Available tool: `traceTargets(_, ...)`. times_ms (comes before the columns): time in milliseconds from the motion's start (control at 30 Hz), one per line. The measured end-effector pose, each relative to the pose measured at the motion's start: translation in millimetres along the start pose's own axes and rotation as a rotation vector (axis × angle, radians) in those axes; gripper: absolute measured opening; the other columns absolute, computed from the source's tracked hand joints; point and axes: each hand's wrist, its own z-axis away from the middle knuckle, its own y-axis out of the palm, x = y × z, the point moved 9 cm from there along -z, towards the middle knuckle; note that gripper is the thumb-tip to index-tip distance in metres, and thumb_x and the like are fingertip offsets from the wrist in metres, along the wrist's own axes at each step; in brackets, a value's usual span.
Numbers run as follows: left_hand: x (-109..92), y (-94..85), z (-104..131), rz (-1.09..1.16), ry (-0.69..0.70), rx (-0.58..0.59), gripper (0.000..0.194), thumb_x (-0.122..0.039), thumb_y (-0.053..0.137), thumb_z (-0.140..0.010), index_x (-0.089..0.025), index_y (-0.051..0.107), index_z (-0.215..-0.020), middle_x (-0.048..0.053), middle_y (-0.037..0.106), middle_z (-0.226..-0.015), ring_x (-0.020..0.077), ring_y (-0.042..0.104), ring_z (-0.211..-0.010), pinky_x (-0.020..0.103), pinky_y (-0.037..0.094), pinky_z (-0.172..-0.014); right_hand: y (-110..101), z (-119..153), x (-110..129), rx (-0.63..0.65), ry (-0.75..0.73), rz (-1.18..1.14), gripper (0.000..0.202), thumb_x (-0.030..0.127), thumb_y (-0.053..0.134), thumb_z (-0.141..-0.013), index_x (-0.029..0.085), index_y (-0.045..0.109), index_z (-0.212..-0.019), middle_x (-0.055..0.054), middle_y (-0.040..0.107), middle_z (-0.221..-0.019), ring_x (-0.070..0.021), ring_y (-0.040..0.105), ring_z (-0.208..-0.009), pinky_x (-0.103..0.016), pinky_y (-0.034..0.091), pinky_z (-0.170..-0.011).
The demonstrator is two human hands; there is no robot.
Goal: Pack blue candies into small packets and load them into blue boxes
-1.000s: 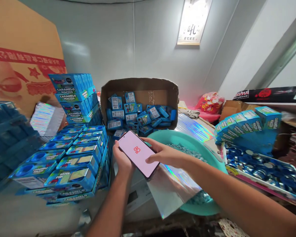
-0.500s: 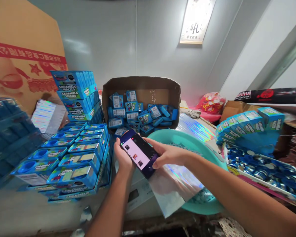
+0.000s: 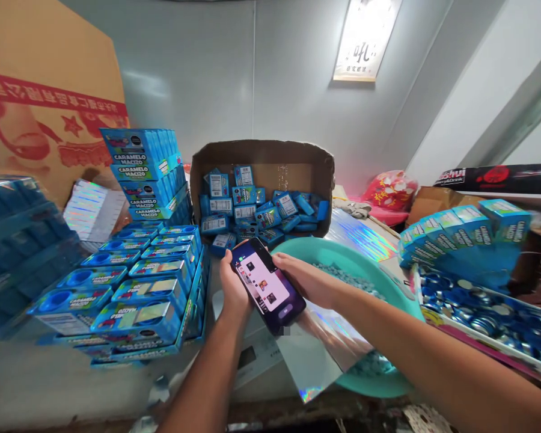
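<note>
A smartphone (image 3: 270, 285) with a lit screen is held tilted between my two hands. My left hand (image 3: 234, 288) is closed round its left side, the thumb along the edge. On the opposite side, my right hand (image 3: 306, 279) grips the upper right edge, with its fingers partly hidden behind the phone. Below the phone lies a shiny clear plastic sheet (image 3: 313, 364), partly over a white device with a dark display (image 3: 256, 359). Beyond my right hand is a teal basin (image 3: 388, 273) that contains many small pale blue pieces.
Stacked blue candy boxes (image 3: 139, 282) stand on the left. A tipped cardboard box (image 3: 270, 153) behind the phone holds loose blue packs. At right are fanned blue boxes (image 3: 469, 231) and a tray of blue-silver round pieces (image 3: 487, 319). A red bag (image 3: 390, 189) sits behind.
The phone's screen picture has shrunk into a smaller window with a dark purple background. My right thumb has moved from the lower screen up to the phone's right edge. The view has shifted slightly.
</note>
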Motion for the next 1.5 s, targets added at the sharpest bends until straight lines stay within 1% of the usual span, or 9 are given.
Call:
traceTargets(167,-0.6,-3.1,-1.5,-0.016,0.004,-0.027,0.050,-0.048,0.051,-0.083,-0.015,0.065,-0.119,0.011,0.075,-0.089,0.0321,0.072,-0.092,0.044,0.055,-0.079,1.7,3.8,1.1,0.011,0.035,0.075,0.048,0.021,0.074,-0.070,0.023,0.051,-0.111,-0.002,0.070,-0.094,-0.0193,0.069,-0.083,-0.030,0.054,-0.072)
traceTargets(267,-1.5,-0.6,-0.4,-0.046,0.016,-0.011,0.050,-0.047,0.052,-0.082,-0.014,0.066,-0.116,0.011,0.075,-0.088,0.0321,0.072,-0.091,0.044,0.055,-0.079,1.8,4.2,3.5,0.000,0.013,0.142,0.055,0.014,0.074,-0.063,0.022,0.050,-0.111,-0.002,0.070,-0.095,-0.0220,0.068,-0.090,-0.032,0.054,-0.077)
traceTargets(433,-2.2,-0.5,-0.2,-0.103,0.025,0.005,0.050,-0.047,0.059,-0.074,-0.015,0.067,-0.112,0.011,0.075,-0.090,0.0314,0.072,-0.087,0.041,0.055,-0.076,3.5,5.9,4.5,0.016,0.026,0.069,0.045,0.019,0.071,-0.067,0.024,0.052,-0.107,-0.002,0.070,-0.096,-0.0200,0.068,-0.083,-0.031,0.053,-0.072)
traceTargets(567,-4.3,2.6,-1.3,-0.161,0.054,0.068,0.051,-0.042,0.062,-0.069,-0.014,0.067,-0.111,0.010,0.076,-0.088,0.0311,0.072,-0.089,0.038,0.054,-0.075,3.8,8.3,5.0,0.024,0.045,0.045,0.042,0.018,0.065,-0.067,0.026,0.055,-0.107,-0.003,0.071,-0.095,-0.0241,0.069,-0.087,-0.035,0.053,-0.073)
traceTargets(733,-7.3,2.7,-3.0,-0.164,0.100,0.082,0.051,-0.035,0.057,-0.066,-0.013,0.067,-0.111,0.009,0.076,-0.090,0.0307,0.072,-0.090,0.036,0.053,-0.077,5.9,10.6,7.6,0.028,0.047,0.023,0.038,0.018,0.061,-0.068,0.028,0.056,-0.104,-0.003,0.072,-0.096,-0.0246,0.070,-0.087,-0.036,0.052,-0.073)
traceTargets(967,-5.5,3.7,-3.8,-0.142,0.082,0.069,0.049,-0.038,0.050,-0.075,-0.012,0.067,-0.113,0.010,0.076,-0.089,0.0310,0.071,-0.094,0.037,0.052,-0.080,7.7,12.7,9.3,0.029,0.060,-0.002,0.037,0.017,0.062,-0.068,0.029,0.057,-0.102,-0.002,0.072,-0.092,-0.0228,0.070,-0.083,-0.033,0.052,-0.069)
traceTargets(1100,-5.6,4.2,-3.3,-0.144,0.077,0.054,0.046,-0.035,0.048,-0.078,-0.012,0.066,-0.114,0.009,0.076,-0.085,0.0301,0.071,-0.095,0.038,0.053,-0.082,8.6,12.5,9.1,0.024,0.067,-0.012,0.034,0.017,0.062,-0.070,0.027,0.055,-0.102,-0.002,0.072,-0.091,-0.0208,0.070,-0.082,-0.032,0.052,-0.070)
traceTargets(1267,-5.1,3.9,-2.8,-0.117,0.065,0.041,0.050,-0.046,0.044,-0.084,-0.011,0.067,-0.111,0.011,0.075,-0.085,0.0320,0.071,-0.096,0.041,0.053,-0.083,6.6,10.3,7.2,0.008,0.081,-0.011,0.040,0.019,0.064,-0.069,0.022,0.052,-0.107,0.000,0.070,-0.086,-0.0180,0.068,-0.076,-0.028,0.050,-0.067)
traceTargets(1500,-3.3,6.6,-1.4,-0.130,0.039,0.048,0.051,-0.044,0.047,-0.082,-0.010,0.066,-0.114,0.013,0.075,-0.091,0.0335,0.069,-0.103,0.043,0.053,-0.087,7.0,12.6,10.8,-0.015,0.067,-0.012,0.023,0.022,0.064,-0.072,0.026,0.055,-0.093,-0.002,0.069,-0.089,-0.0200,0.066,-0.080,-0.030,0.047,-0.068)
